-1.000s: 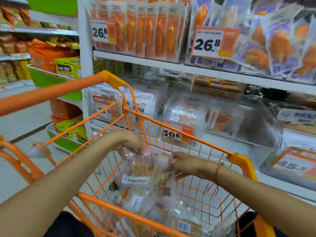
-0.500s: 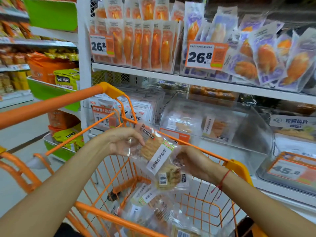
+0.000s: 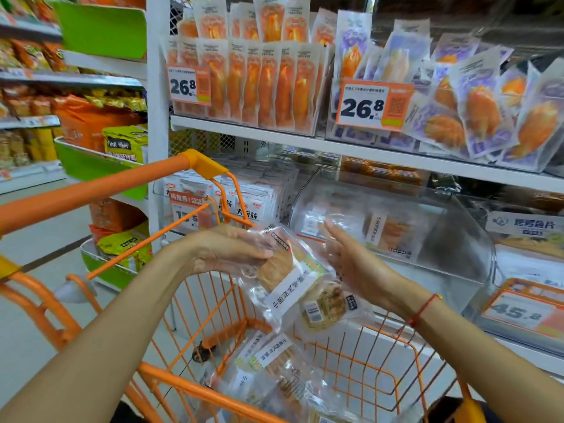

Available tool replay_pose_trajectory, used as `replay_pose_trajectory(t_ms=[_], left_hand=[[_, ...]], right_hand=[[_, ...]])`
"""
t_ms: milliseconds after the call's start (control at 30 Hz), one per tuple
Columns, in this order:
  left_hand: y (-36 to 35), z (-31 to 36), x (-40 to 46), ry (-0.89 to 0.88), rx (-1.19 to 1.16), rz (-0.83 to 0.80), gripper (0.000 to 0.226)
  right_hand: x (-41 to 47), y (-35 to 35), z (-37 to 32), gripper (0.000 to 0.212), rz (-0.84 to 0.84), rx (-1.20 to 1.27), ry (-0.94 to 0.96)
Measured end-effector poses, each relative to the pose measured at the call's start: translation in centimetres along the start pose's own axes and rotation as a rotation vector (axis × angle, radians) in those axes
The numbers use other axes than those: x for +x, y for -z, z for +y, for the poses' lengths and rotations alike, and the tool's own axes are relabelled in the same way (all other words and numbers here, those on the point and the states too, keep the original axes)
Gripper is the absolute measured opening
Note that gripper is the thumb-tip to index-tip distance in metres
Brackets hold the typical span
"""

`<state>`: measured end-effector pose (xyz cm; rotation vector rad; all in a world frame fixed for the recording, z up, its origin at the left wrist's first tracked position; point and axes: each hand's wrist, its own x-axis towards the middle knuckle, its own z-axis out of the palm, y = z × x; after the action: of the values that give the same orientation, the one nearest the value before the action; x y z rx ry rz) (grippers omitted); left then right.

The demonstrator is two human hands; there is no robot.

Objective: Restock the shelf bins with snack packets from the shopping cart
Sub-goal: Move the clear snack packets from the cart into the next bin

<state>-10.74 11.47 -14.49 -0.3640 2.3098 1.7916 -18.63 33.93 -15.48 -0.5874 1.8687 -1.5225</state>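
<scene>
Holding a clear snack packet [image 3: 290,279] by its upper end, the left hand [image 3: 227,250] has it above the far rim of the orange shopping cart [image 3: 213,303], thumb and fingers pinched on the plastic. The packet hangs tilted, white label strip running diagonally, a barcode near its lower right corner. The right hand [image 3: 351,261] is just beside the packet's right edge with fingers straight and spread, palm facing the packet; it holds nothing, though whether the fingertips brush the film I cannot tell.

Half a second ago both hands were gripping this packet lower down, close over the cart's front rim; now it has come up and toward the shelf, and the right hand has let go and opened. A second ago both hands were still down in the basket among the pile.

More clear snack packets [image 3: 274,370] lie heaped on the floor of the cart, toward its near side. Straight ahead, behind the hands, stands a clear shelf bin [image 3: 442,239] with a curved front wall, a few similar packets lying against its back. To its left a bin of white packets [image 3: 259,196] sits behind the cart's handle corner. On the shelf above, orange-printed pouches [image 3: 259,77] stand in a row behind a 26.8 price tag [image 3: 187,85], with purple pouches [image 3: 476,111] at the right end.
</scene>
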Motion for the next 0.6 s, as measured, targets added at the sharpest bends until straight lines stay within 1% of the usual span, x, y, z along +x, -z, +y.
replay_pose_trajectory(t_ms=[33,100,133,167,233,267,300,333,400,433,500,567,600], left_hand=[[-0.2,0.0,0.0,-0.002,0.041,-0.016,0.029],[-0.8,0.0,0.0,-0.026,0.053,-0.015,0.043],[-1.1,0.2,-0.2,-0.059,0.005,0.013,0.050],[-1.2,0.4,-0.1,-0.115,-0.079,0.062,0.056],[-1.0,0.7,0.0,-0.218,-0.290,0.170,0.058],[-0.8,0.9,-0.2,-0.241,-0.401,0.201,0.051],[-0.5,1.0,-0.3,-0.235,-0.484,0.217,0.048],[-0.4,1.0,-0.5,-0.210,-0.540,0.211,0.053],[-0.5,0.8,-0.3,-0.181,-0.518,0.163,0.067],[-0.9,0.7,-0.3,-0.197,-0.466,0.143,0.068],[-1.9,0.8,-0.2,-0.297,-0.401,0.174,0.056],[-2.5,0.8,0.0,-0.389,-0.387,0.286,0.030],[-2.5,0.7,0.2,-0.414,-0.396,0.345,0.013]], right_hand=[[-0.4,-0.1,-0.2,0.055,-0.023,-0.092,0.004],[-1.0,-0.3,-0.4,0.032,-0.026,-0.275,0.032],[-1.1,-0.4,-0.5,0.027,-0.010,-0.318,0.053],[-1.1,-0.4,-0.5,0.028,0.009,-0.314,0.076],[-0.9,-0.3,-0.6,0.028,0.110,-0.203,0.129],[-0.8,-0.4,-0.9,0.029,0.170,-0.106,0.159],[-0.6,-0.4,-1.2,0.033,0.217,0.013,0.191],[-0.5,-0.5,-1.6,0.037,0.247,0.147,0.216],[-0.4,-1.2,-2.7,0.039,0.278,0.404,0.244],[-0.2,-1.6,-3.1,0.038,0.294,0.483,0.251],[0.3,-2.8,-3.5,0.034,0.336,0.506,0.250],[1.0,-4.0,-3.1,0.030,0.359,0.483,0.221],[1.3,-4.4,-2.8,0.027,0.354,0.481,0.195]])
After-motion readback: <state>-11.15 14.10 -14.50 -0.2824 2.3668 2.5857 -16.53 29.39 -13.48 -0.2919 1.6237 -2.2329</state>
